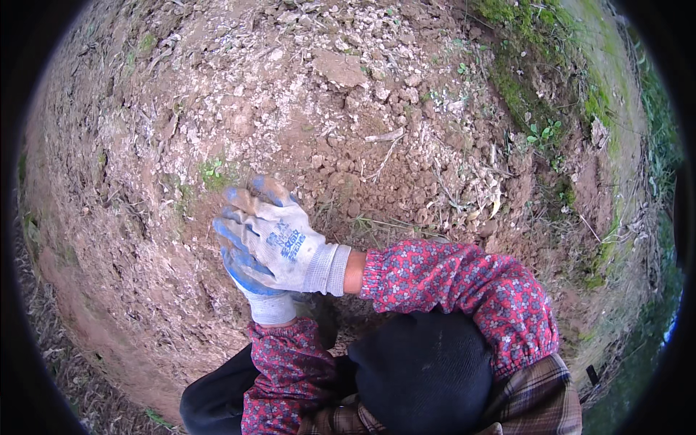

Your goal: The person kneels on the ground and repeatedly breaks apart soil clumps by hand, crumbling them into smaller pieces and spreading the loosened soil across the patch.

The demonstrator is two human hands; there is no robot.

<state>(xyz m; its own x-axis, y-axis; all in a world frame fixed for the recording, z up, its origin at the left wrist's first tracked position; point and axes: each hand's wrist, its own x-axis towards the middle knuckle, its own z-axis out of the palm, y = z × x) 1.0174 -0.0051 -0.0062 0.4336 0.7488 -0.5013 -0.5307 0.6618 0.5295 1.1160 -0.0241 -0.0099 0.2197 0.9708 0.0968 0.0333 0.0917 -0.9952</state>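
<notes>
My right hand [277, 236], in a pale knit work glove with blue-coated, soil-stained fingers, lies over my left. Its fingers are slightly apart and point towards the left of the view, over the bare soil [201, 234]. Beneath it is my left hand [247, 274], in a like glove, mostly hidden by the right one. Whether anything is held between the palms or under them cannot be seen. Patterned red sleeve covers run up both forearms. A small green weed [213, 167] grows just beyond the fingertips.
Crumbly soil clods [340, 68], a short dry stick [385, 136] and dry plant stalks lie beyond my hands. At the right runs a mossy edge [511, 92] with a leafy seedling [544, 133]. My bent knee in dark trousers [217, 394] is at the bottom.
</notes>
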